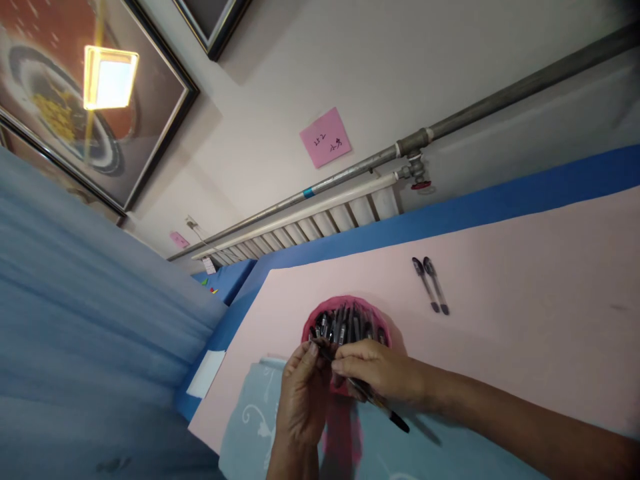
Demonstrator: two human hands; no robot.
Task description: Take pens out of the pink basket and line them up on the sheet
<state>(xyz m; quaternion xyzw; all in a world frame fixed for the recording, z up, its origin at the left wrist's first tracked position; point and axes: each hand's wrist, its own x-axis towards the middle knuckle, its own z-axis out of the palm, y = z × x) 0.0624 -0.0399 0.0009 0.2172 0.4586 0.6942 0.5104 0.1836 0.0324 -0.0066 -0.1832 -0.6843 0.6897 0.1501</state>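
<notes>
Both my hands meet just in front of a round pink basket (pixel 306 328). It is filled with several dark pens (pixel 343 327). My left hand (pixel 304 390) is closed, its thumb and fingers pinching the upper end of a black pen (pixel 399 421). My right hand (pixel 373 367) is wrapped round the same pen farther down, and the pen's dark end sticks out below it to the lower right. Fingers hide the pen's middle, so I cannot tell whether a second pen is in the grip.
Two pens (pixel 431 285) lie side by side on the pink sheet (pixel 525 300) over a blue table. A light-blue patterned cloth (pixel 250 420) lies under my forearms. White paper (pixel 206 373) rests at the left edge, beside a blue curtain (pixel 90 320). Behind stand a radiator (pixel 340 217) and pipe (pixel 480 100).
</notes>
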